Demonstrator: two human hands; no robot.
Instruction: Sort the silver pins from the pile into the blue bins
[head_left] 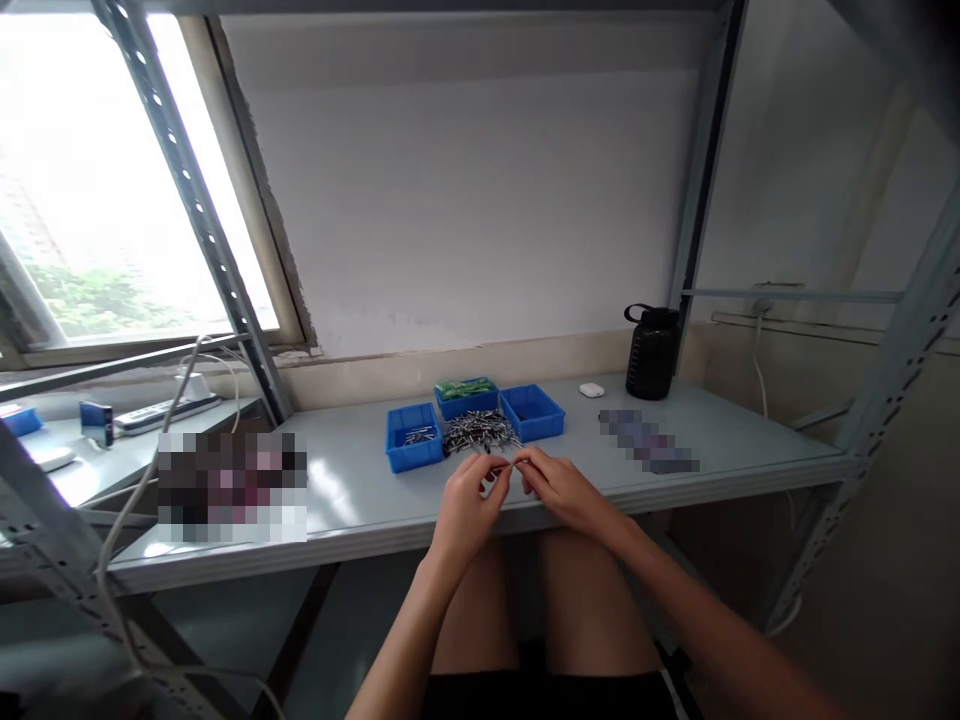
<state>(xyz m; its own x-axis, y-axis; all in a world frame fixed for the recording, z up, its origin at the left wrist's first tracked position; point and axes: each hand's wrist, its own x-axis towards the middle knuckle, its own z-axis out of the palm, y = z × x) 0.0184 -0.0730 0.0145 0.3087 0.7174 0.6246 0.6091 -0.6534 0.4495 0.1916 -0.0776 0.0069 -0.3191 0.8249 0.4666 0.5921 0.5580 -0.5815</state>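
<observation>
My left hand (466,503) and my right hand (561,487) meet over the front edge of the grey table (360,490). Both pinch a small thin metal part (512,466) between their fingertips. Just beyond them lies a heap of small dark metal parts (478,431). A blue tray (413,438) to the left of the heap holds a few of the same parts. Another blue tray (533,412) on the right looks empty. A third blue tray (466,395) behind the heap carries green pieces.
A black bottle (652,352) stands at the back right beside a grey rack post (701,170). A small white object (592,390) lies near it. Another slanted post (196,210) rises at the left, with a power strip (161,412) and cables behind it.
</observation>
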